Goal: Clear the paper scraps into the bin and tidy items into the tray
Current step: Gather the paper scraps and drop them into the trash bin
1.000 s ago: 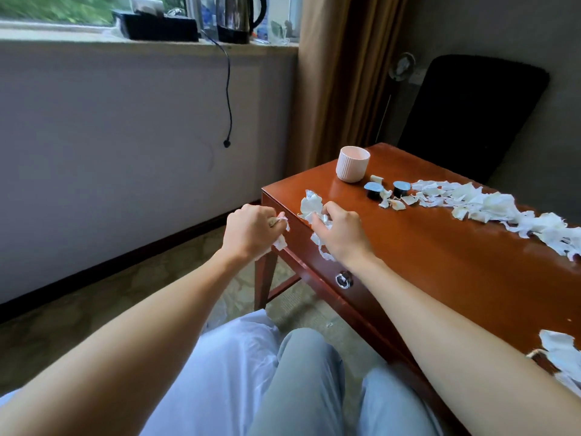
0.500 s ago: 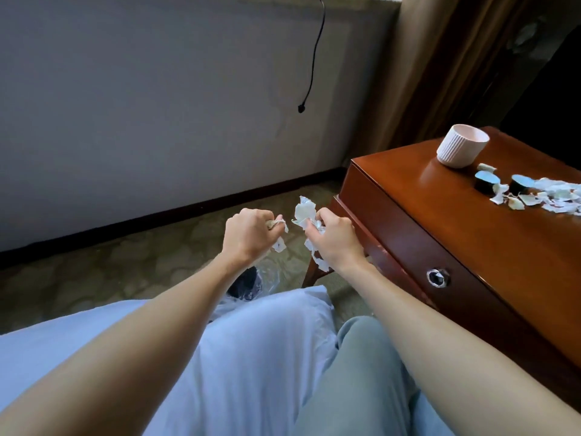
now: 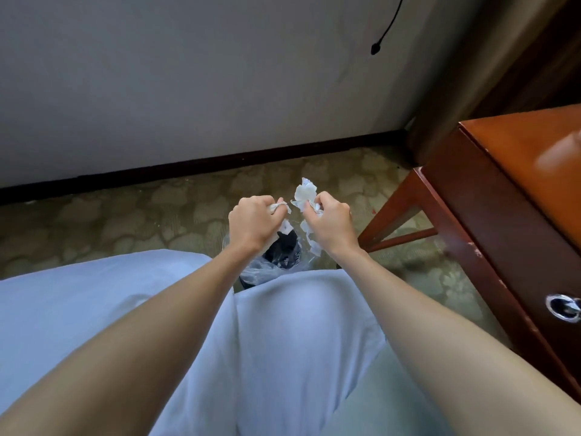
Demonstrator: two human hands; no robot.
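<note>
Both my hands hover side by side above a small dark bin (image 3: 284, 250) lined with a clear plastic bag, standing on the carpet just beyond my lap. My left hand (image 3: 253, 223) is closed around a few white paper scraps (image 3: 279, 207). A bigger bunch of white paper scraps (image 3: 304, 193) sticks up and hangs down from my right hand (image 3: 330, 223), which is closed around it. Much of the bin is hidden behind my hands and the white cloth. The tray and the table's other items are out of view.
The wooden table (image 3: 518, 171) stands at the right, with a ring pull (image 3: 562, 306) on its drawer and a leg (image 3: 390, 212) close to my right hand. A black cord plug (image 3: 375, 48) hangs on the wall. White cloth (image 3: 94, 309) covers my lap.
My view swung left and down, away from the tabletop. Both hands carried their scraps off the table edge and now hang over the bin.
</note>
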